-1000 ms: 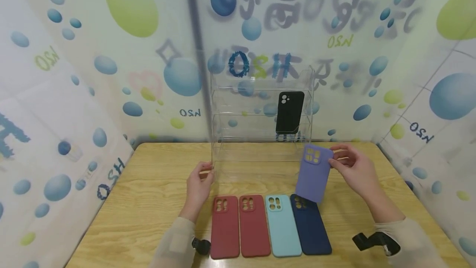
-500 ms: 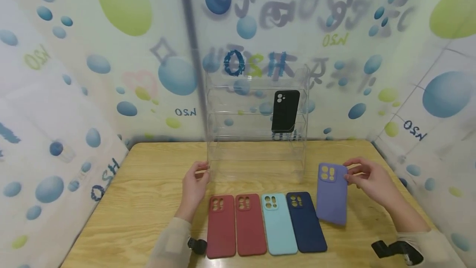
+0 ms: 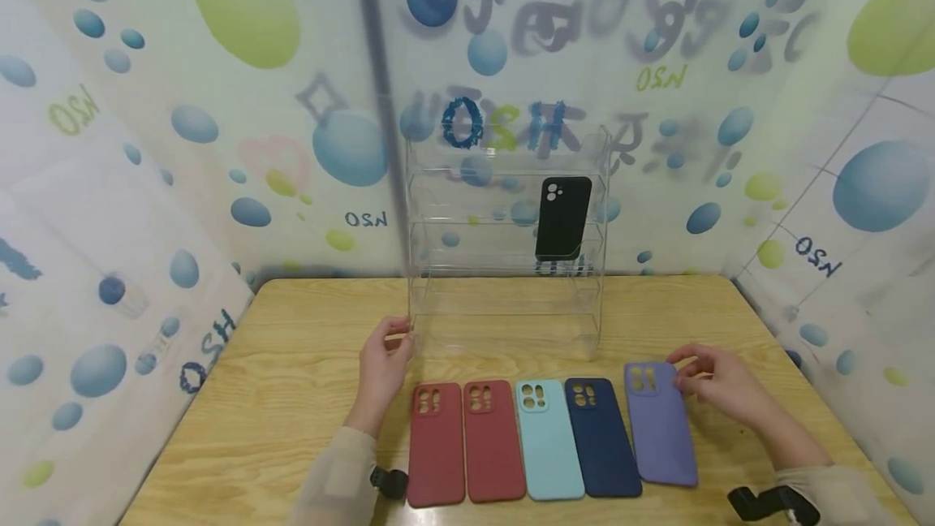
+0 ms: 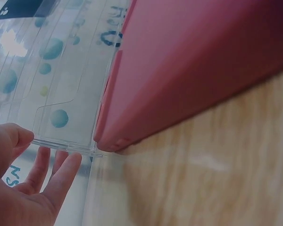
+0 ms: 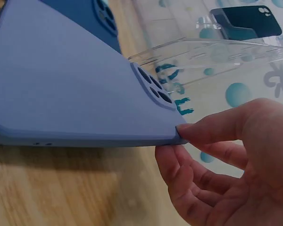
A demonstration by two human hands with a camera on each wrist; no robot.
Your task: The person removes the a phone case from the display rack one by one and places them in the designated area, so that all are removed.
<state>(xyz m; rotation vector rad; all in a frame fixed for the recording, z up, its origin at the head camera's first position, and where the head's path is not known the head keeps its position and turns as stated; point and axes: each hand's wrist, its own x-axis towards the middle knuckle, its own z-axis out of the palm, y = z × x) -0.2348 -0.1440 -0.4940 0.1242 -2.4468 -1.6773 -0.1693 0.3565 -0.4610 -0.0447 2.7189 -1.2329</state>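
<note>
Wood-grain table (image 3: 292, 396) carries everything, and at its left the left hand (image 3: 385, 364) rests with its fingers loosely spread, the fingertips (image 4: 61, 172) against the lower left corner of the clear acrylic rack (image 3: 504, 299); it touches the rack's edge without closing round it. The rack stands upright at the back middle of the table, and a black phone case (image 3: 562, 217) leans on one of its upper shelves towards the right side.

In front of the rack five cases lie face down in a row, each just beside the next: a first red case (image 3: 436, 445), a second red case (image 3: 494, 441), a light blue case (image 3: 548, 438), a navy case (image 3: 602, 437) and, at the right end, the lilac case (image 3: 661, 422). The lilac case lies flat on the wood with its camera cut-outs towards the rack, its long edge close against the navy one.

Right of it, the right hand (image 3: 719, 386) has its fingers gently curled, with a fingertip (image 5: 188, 131) meeting the upper right corner of the lilac case. Whether it pinches that corner or only touches it cannot be told from these views.
</note>
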